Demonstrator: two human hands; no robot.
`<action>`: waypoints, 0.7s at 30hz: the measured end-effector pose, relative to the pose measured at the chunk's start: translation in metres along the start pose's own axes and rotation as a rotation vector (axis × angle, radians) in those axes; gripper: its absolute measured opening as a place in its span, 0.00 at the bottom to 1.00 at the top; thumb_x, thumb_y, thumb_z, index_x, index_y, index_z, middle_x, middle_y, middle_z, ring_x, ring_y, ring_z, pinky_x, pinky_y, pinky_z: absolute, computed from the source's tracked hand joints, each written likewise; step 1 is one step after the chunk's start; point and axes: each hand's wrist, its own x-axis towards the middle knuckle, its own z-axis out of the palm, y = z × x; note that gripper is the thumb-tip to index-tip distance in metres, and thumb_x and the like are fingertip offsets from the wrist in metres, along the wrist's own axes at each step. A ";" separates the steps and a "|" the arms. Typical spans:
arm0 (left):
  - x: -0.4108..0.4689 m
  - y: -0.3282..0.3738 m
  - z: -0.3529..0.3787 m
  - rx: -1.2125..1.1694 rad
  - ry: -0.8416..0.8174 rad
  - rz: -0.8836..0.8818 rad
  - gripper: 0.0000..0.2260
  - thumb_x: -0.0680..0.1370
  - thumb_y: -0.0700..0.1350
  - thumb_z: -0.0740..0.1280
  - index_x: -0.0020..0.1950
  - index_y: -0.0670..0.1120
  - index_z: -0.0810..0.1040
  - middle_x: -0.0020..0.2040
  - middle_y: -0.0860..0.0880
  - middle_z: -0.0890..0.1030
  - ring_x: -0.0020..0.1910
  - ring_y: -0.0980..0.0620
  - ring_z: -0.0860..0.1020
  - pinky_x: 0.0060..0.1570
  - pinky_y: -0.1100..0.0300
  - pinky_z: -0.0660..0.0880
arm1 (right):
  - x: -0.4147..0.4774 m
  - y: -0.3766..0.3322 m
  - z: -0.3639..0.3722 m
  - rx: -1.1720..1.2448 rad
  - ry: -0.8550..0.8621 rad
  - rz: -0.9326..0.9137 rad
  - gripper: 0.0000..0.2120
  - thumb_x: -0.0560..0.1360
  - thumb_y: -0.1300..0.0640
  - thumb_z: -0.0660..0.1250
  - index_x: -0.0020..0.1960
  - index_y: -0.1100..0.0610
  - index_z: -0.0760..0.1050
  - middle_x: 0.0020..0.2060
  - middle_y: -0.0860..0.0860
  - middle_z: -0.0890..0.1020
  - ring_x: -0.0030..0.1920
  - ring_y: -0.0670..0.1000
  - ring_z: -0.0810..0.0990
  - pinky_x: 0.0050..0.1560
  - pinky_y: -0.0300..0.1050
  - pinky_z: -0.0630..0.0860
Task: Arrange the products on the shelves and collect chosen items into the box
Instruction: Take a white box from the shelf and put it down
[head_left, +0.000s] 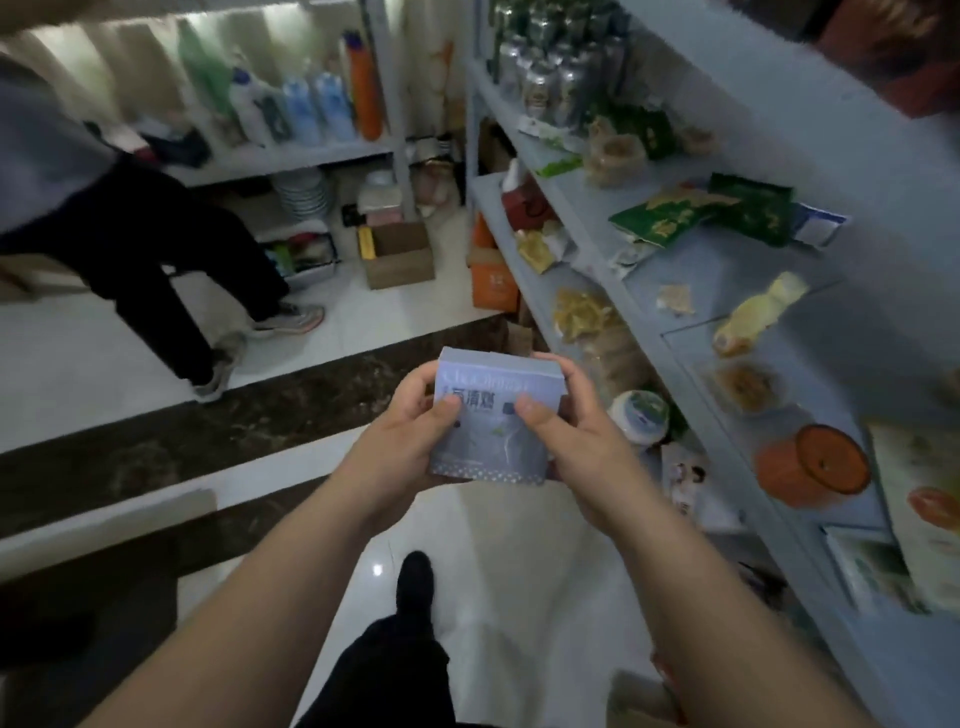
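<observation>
- While both arms reach forward, a small pale-blue carton (496, 415) with printed lettering sits between the two hands, in the air above the glossy tiled floor (498, 582) and just left of the grey shelving unit (727, 270).
- The left hand (410, 441) grips the carton's left side, with the thumb curled over its front face and the fingers wrapped behind.
- The right hand (566, 441) grips the right side the same way, thumb pressed on the front.
- On the shelving to the right lie green snack packets (670, 213), a yellowish wrapped item (753, 317), an orange round container (810, 467) and, one level lower, a white lidded tub (639, 415).
- Silvery cans (550, 83) stand on the upper shelf.
- At the far wall, an open cardboard box (400, 254) sits on the floor, below a shelf of detergent bottles (317, 109).
- Another person (130, 234) in dark trousers stands at the left.
</observation>
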 end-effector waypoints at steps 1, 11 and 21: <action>0.001 0.000 -0.012 -0.028 0.035 -0.014 0.13 0.85 0.48 0.62 0.69 0.56 0.74 0.64 0.46 0.80 0.62 0.45 0.81 0.56 0.40 0.81 | 0.012 0.001 0.012 -0.013 -0.029 0.009 0.22 0.70 0.37 0.72 0.62 0.31 0.72 0.54 0.43 0.84 0.53 0.51 0.85 0.52 0.65 0.83; 0.092 0.037 -0.123 -0.089 0.114 -0.025 0.20 0.77 0.57 0.65 0.69 0.57 0.73 0.64 0.51 0.80 0.64 0.53 0.79 0.58 0.48 0.81 | 0.163 -0.027 0.091 -0.097 -0.127 0.033 0.16 0.71 0.40 0.74 0.56 0.40 0.74 0.55 0.49 0.82 0.55 0.54 0.84 0.48 0.51 0.83; 0.257 0.106 -0.178 -0.174 0.092 -0.032 0.16 0.77 0.53 0.69 0.64 0.55 0.75 0.58 0.46 0.82 0.56 0.45 0.83 0.55 0.39 0.81 | 0.336 -0.065 0.105 -0.050 -0.127 0.078 0.16 0.68 0.44 0.77 0.53 0.42 0.76 0.50 0.50 0.84 0.51 0.56 0.85 0.50 0.57 0.83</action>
